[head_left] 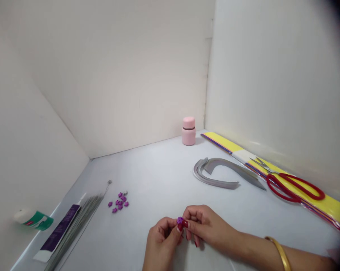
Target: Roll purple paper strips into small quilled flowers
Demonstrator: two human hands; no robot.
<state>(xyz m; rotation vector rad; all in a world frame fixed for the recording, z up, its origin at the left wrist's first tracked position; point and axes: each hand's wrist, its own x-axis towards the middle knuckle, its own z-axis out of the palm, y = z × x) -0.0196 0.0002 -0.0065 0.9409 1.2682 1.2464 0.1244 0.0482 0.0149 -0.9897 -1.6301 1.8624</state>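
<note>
A small purple folded star (180, 219) is pinched between the fingertips of both hands, low in the middle of the head view. My left hand (162, 241) is closed on it from the left, thumb and forefinger together. From the other side my right hand (205, 227) pinches at it too, a gold bangle on that wrist. The fingertips partly cover the star. To the left of my hands lies a loose cluster of small purple stars (120, 202) on the white table (147, 173), with a tiny greyish piece at its edge.
At the left lie a purple-and-white glue tube (61, 229), a bundle of thin wires (79, 222) and a green-and-white container (36, 219). A pink jar (188, 131) stands at the back. Grey paper strips (215, 182), red-handled scissors (288, 186) and a yellow paper pack (223, 141) lie right. White walls surround the table.
</note>
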